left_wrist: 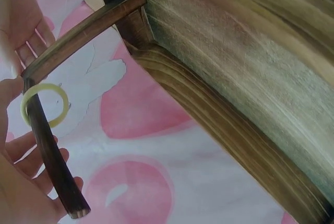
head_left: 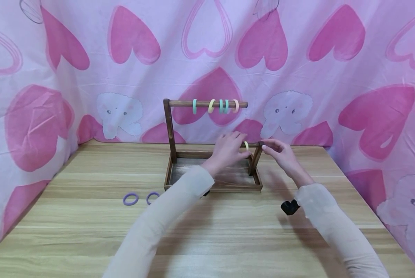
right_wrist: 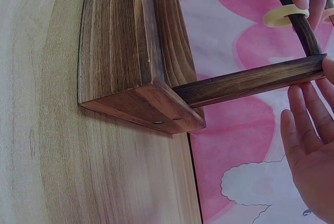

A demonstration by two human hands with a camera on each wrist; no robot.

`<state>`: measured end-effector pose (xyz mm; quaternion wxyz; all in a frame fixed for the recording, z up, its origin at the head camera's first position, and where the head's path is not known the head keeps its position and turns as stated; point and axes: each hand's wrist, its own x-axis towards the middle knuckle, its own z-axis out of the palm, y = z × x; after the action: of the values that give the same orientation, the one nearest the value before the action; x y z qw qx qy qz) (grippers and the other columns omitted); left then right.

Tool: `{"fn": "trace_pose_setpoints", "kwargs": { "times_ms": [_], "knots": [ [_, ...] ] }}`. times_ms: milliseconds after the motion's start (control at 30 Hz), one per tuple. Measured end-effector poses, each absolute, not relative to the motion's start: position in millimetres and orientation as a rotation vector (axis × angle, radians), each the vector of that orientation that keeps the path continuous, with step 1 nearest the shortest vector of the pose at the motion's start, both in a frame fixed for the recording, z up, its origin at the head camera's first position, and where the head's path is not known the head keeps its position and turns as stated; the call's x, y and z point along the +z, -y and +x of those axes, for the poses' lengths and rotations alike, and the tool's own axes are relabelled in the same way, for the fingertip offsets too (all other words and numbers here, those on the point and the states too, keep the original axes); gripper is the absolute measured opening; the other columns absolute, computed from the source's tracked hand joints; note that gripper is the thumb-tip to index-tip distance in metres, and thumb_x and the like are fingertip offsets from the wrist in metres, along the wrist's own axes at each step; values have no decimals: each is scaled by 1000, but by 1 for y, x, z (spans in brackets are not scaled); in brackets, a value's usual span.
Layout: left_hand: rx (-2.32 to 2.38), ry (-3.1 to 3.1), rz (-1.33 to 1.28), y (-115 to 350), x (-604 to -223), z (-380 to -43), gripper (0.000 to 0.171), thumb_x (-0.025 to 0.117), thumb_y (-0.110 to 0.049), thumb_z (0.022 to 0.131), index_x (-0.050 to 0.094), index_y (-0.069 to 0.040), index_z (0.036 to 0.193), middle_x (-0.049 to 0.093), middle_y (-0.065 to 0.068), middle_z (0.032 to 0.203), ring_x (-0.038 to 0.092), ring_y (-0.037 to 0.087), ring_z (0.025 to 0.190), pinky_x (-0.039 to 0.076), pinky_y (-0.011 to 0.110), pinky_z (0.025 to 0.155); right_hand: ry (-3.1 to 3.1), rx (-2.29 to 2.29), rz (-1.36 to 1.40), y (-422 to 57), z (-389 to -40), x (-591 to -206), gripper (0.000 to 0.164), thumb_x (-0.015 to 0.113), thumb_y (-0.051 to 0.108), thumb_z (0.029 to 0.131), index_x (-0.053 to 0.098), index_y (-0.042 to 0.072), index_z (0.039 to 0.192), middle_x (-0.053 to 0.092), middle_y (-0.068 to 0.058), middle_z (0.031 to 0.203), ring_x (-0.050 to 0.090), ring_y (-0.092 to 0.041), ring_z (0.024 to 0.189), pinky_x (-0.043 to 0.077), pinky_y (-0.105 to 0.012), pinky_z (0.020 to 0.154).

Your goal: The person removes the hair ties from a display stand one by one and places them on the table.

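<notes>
Both hands meet at the rack's lower bar

A person reaches over the surface [head_left: 89,239] to a wooden rack [head_left: 235,189], which stands short of the far edge, before a pink cloth [head_left: 159,23]. On the lower bar [left_wrist: 58,174], close to the right post [right_wrist: 250,82], a yellow ring [head_left: 247,146] appears looped around the wood. The left hand [head_left: 228,148] is at that bar, its fingers parted around it and at least one fingertip touching the ring; whether they pinch it cannot be told. The right hand [head_left: 284,154] holds the top of the right post between thumb and nearly straight fingers, presumably to steady the rack while the other hand works. The lower bar meets only this post; its other end is free, which would explain how a ring can slip on or off.

The upper bar [head_left: 183,103], likewise fixed at one end, to the left post [head_left: 170,131], carries five rings, from left: green [head_left: 194,107], yellow, two more green, then pink [head_left: 236,106] nearest the free tip. Gravity probably keeps them hanging. Two purple rings [head_left: 130,204] lie flat off the rack's near left corner, the inner one partly behind the left sleeve [head_left: 159,220], apparently within easy reach.
</notes>
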<state>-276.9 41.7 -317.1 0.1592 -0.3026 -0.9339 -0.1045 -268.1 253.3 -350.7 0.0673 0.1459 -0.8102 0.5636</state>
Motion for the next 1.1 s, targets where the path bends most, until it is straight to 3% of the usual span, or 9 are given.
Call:
{"fn": "trace_pose_setpoints", "kwargs": {
  "times_ms": [633,1100],
  "knots": [
    [-201,2687,-756,-51,-323,-274,59,55,-53,79,48,-16,124,54,-2,112,49,17,100,36,33,81,2425,1721,455,-253,-268,-351,41,57,27,86,54,0,117,58,-4,107,54,-11,94,42,-23,81],
    [-266,2668,-780,-46,-323,-274,50,59,-45,80,52,-16,121,58,-3,108,53,16,97,37,35,81,2392,1743,485,-253,-268,-352,38,56,22,87,54,-1,116,59,1,104,55,-8,92,43,-21,79]
  ]
}}
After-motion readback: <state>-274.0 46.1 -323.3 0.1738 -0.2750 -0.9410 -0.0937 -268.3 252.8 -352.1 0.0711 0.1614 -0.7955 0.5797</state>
